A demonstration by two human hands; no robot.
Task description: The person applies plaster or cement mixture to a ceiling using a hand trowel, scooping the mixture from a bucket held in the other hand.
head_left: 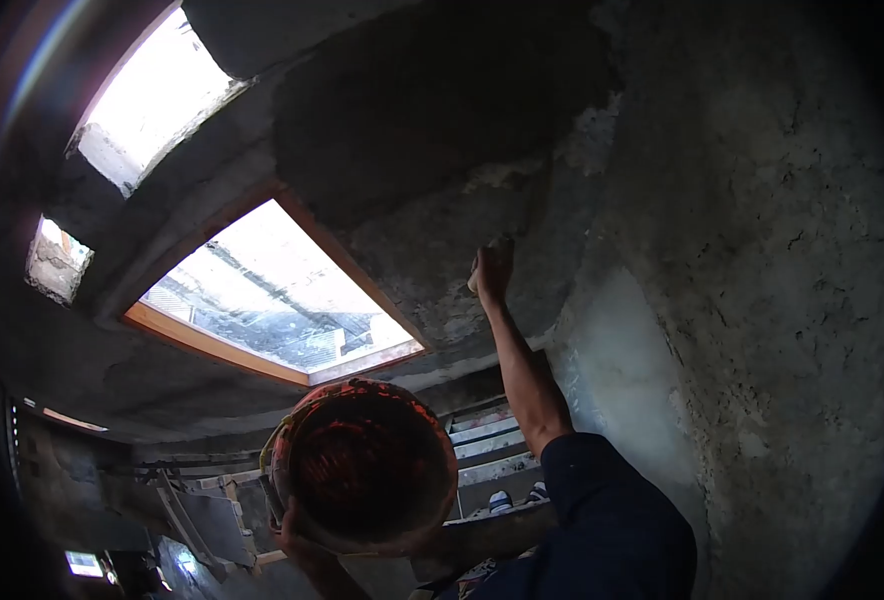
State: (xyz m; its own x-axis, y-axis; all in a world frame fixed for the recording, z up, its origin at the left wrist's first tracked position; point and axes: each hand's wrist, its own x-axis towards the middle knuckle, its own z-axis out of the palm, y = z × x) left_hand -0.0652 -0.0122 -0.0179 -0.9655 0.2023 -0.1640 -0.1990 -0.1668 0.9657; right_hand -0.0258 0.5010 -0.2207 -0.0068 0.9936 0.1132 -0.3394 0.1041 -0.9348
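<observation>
A reddish bucket (362, 465), its inside dark and smeared with orange-red, is tilted so that its mouth faces me. My left hand (290, 528) grips it by the lower left side, with part of the fingers hidden behind the wall of the bucket. My right arm reaches up and forward to the grey plastered wall (432, 240). At its end, my right hand (495, 270) looks closed against the surface, right of the window. Whatever it holds, if anything, is too dark to make out. A darker patch of plaster (442, 100) spreads above it.
A wood-framed window (282, 290) lies left of my right hand. Two smaller wall openings (162, 90) are farther left. A rough wall (782, 300) rises on the right. My shoes (500, 501) stand below, near light slats (487, 440). Boards (212, 520) lean at lower left.
</observation>
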